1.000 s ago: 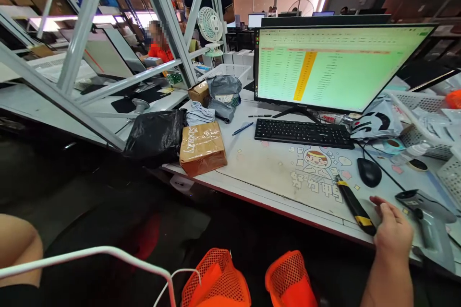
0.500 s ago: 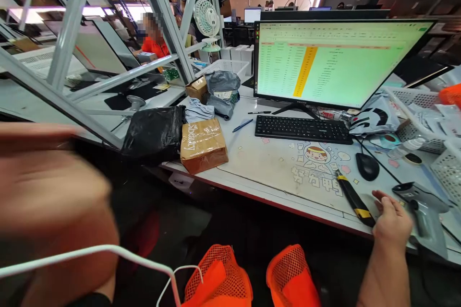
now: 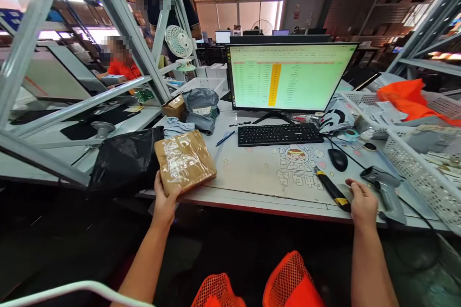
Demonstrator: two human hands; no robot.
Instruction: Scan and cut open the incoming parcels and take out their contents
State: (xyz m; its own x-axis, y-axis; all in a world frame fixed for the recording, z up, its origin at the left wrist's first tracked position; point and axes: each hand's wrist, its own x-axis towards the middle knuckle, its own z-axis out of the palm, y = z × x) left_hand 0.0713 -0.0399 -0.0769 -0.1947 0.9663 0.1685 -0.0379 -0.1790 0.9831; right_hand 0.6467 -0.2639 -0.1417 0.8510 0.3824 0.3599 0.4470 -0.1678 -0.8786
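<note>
My left hand (image 3: pixel 164 202) grips the near left corner of a brown cardboard box (image 3: pixel 185 160) wrapped in shiny clear tape. The box is tilted at the front edge of the desk, its top facing me. Left of it slumps a black plastic bag (image 3: pixel 126 156). My right hand (image 3: pixel 363 203) rests at the desk's front edge with loosely bent fingers and nothing visible in them. Just left of that hand lies a black and yellow utility knife (image 3: pixel 333 191). A grey barcode scanner (image 3: pixel 387 192) lies close on its right.
A monitor (image 3: pixel 288 76) stands behind a black keyboard (image 3: pixel 281 134), with a mouse (image 3: pixel 337 159) to the right. A blue pen (image 3: pixel 225 138) lies near the box. White baskets (image 3: pixel 425 177) line the right side. Metal frame bars (image 3: pixel 118 19) rise at left. Two people are beyond.
My left hand has come from the blurred left foreground to the box and taken hold of it; the box has tilted. My right hand stays by the knife. The view has shifted right.
</note>
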